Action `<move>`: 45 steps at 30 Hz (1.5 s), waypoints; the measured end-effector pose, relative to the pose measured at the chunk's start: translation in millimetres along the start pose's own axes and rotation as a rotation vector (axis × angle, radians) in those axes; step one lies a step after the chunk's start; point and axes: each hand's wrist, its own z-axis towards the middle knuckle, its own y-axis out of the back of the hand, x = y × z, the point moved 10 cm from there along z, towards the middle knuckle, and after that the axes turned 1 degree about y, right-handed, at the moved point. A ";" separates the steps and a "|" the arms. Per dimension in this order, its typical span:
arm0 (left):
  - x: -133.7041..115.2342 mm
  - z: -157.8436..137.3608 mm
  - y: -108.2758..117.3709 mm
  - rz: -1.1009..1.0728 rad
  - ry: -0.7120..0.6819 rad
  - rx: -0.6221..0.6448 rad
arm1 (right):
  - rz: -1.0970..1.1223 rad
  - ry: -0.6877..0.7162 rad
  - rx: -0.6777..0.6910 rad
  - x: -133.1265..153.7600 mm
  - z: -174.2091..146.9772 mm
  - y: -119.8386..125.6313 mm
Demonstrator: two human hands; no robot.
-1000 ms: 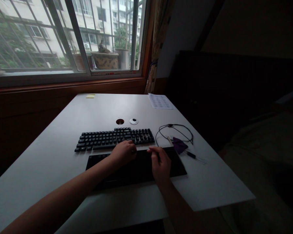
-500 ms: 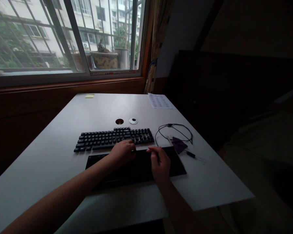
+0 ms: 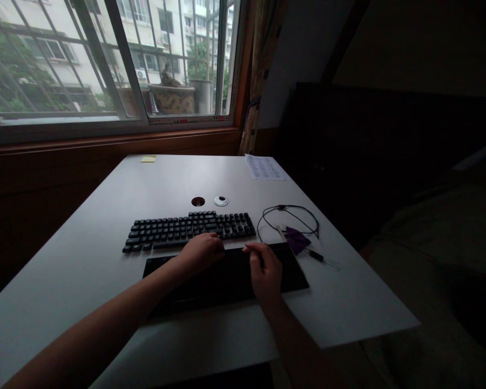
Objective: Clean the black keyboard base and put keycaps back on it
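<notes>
A black keyboard base [image 3: 230,281] lies flat in front of me. Beyond it, loose black keycaps [image 3: 162,232] are laid out in keyboard rows on the table. My left hand [image 3: 204,251] hovers or rests over the base's far edge, close to the lower keycaps, its fingers curled down and their tips hidden. Above the right half of the base, my right hand [image 3: 266,270] is closed, with thumb and index finger drawn together. Whatever either hand holds, if anything, is too small or hidden to make out.
On the white table [image 3: 85,281] to the right lie a coiled black cable [image 3: 318,224], a purple cloth [image 3: 296,240] and a black-handled tool with wire loops [image 3: 316,256]. A printed sheet [image 3: 265,167], a yellow note [image 3: 148,159] and a round hole [image 3: 198,201] with its white cover [image 3: 221,201] sit farther back.
My left hand has turned slightly, and its fingers have dipped a little so the gap beneath them no longer shows. The right hand stays almost still.
</notes>
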 end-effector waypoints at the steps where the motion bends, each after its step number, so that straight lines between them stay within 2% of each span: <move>1: 1.9 0.4 -0.2 -0.012 0.000 -0.001 | 0.001 -0.001 0.001 -0.1 0.0 0.0; 9: 4.8 -0.1 1.3 -0.054 0.019 -0.019 | -0.007 -0.002 -0.004 -1.8 0.3 -0.4; 29: -13.7 -4.9 2.8 0.101 0.016 -0.037 | -0.006 0.017 -0.014 1.1 0.7 1.5; 45: -17.8 -1.5 2.7 0.090 0.000 -0.019 | 0.001 0.026 -0.015 2.8 0.8 1.9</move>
